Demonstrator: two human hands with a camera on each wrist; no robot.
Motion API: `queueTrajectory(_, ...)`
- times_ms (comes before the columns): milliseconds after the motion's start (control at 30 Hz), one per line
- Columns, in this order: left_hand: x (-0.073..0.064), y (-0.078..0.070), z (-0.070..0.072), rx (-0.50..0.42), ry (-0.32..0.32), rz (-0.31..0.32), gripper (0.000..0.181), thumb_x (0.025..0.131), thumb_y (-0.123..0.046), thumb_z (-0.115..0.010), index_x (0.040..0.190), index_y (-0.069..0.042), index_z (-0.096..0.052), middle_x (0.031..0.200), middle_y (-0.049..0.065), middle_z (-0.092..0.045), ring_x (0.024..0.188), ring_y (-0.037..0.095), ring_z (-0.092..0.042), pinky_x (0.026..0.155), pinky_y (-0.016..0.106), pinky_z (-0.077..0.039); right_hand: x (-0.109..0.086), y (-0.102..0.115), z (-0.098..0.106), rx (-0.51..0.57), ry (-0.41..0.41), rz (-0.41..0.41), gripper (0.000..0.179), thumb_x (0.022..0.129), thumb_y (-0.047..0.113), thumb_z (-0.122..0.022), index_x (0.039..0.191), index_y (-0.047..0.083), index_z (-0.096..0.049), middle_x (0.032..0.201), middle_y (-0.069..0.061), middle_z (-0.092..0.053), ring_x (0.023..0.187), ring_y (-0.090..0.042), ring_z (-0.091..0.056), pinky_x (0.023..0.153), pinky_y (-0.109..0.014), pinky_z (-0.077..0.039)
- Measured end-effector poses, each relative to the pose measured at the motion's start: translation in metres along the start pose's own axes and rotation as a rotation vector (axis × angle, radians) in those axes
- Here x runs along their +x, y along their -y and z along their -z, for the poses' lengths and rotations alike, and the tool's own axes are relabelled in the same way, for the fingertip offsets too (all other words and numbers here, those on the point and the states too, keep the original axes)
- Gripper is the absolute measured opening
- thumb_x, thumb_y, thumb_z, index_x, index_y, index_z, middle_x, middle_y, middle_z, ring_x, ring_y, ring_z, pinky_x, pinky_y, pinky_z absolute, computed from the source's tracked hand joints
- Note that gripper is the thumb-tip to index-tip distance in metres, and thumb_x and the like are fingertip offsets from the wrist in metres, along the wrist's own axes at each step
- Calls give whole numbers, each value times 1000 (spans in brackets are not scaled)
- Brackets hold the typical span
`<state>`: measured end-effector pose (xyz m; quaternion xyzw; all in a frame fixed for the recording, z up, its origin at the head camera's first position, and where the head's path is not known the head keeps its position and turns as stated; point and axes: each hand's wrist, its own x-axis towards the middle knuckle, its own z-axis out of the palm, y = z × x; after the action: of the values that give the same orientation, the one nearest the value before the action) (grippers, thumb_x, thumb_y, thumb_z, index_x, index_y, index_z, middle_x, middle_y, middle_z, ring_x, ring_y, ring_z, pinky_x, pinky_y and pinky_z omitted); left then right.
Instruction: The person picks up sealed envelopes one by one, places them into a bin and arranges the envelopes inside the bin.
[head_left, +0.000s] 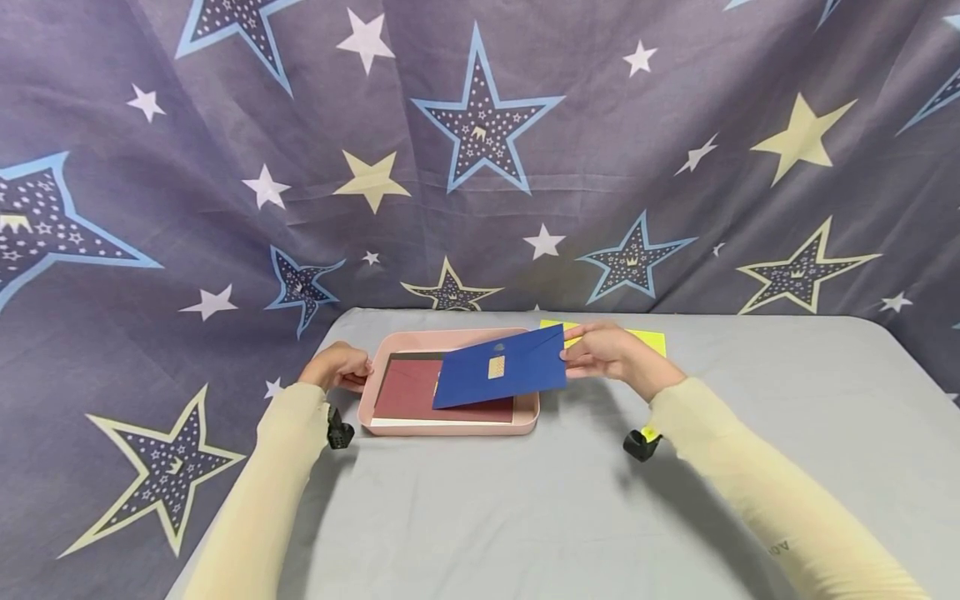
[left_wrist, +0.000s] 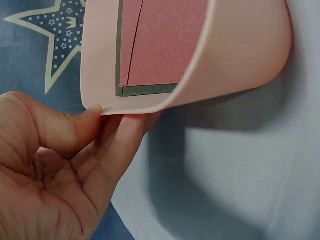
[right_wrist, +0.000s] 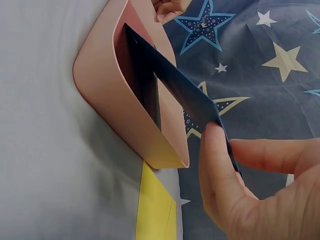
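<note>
A pink tray (head_left: 450, 430) rests on the table with a dark red envelope (head_left: 405, 392) lying in it, over a dark green one (left_wrist: 150, 90). My left hand (head_left: 339, 367) pinches the tray's left rim between thumb and fingers, as the left wrist view shows up close. My right hand (head_left: 606, 357) pinches the right edge of a blue envelope (head_left: 502, 371), which has a small gold patch on it. The blue envelope tilts over the tray, its left end low over the red one and its right end raised past the rim.
Behind my right hand a yellow envelope (head_left: 647, 340) lies on the grey table (head_left: 480, 517), partly hidden. A dark curtain with stars (head_left: 487, 108) hangs right behind the table's back edge and along its left side.
</note>
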<state>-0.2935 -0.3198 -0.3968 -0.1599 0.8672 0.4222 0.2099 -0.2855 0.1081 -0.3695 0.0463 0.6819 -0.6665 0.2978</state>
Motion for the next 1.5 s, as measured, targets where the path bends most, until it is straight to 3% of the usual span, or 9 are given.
queueTrajectory(467, -2, 1, -1, -6, 1, 0, 13, 82, 7, -47, 76, -2, -55, 67, 1, -54, 59, 10, -56, 62, 23, -61, 3, -1, -15, -3, -3, 7, 52, 93, -14, -55, 143, -8, -41, 91, -8, -68, 78, -15, -70, 83, -35, -65)
queueTrajectory(933, -1, -1, 0, -6, 10, 1, 13, 84, 7, -47, 79, -1, -55, 67, 1, -54, 59, 9, -57, 61, 22, -61, 7, -2, -32, -52, -64, 17, 51, 90, -14, -56, 139, -8, -45, 89, -10, -64, 74, -14, -67, 80, -35, -65)
queueTrajectory(1500, -3, -3, 1, 5, 8, 8, 14, 84, 7, -47, 77, -2, -54, 68, 2, -53, 60, 11, -57, 64, 24, -62, 13, -2, -47, -108, -158, 10, 29, 90, -13, -61, 118, -8, -56, 91, -16, -63, 71, -16, -64, 74, -34, -66)
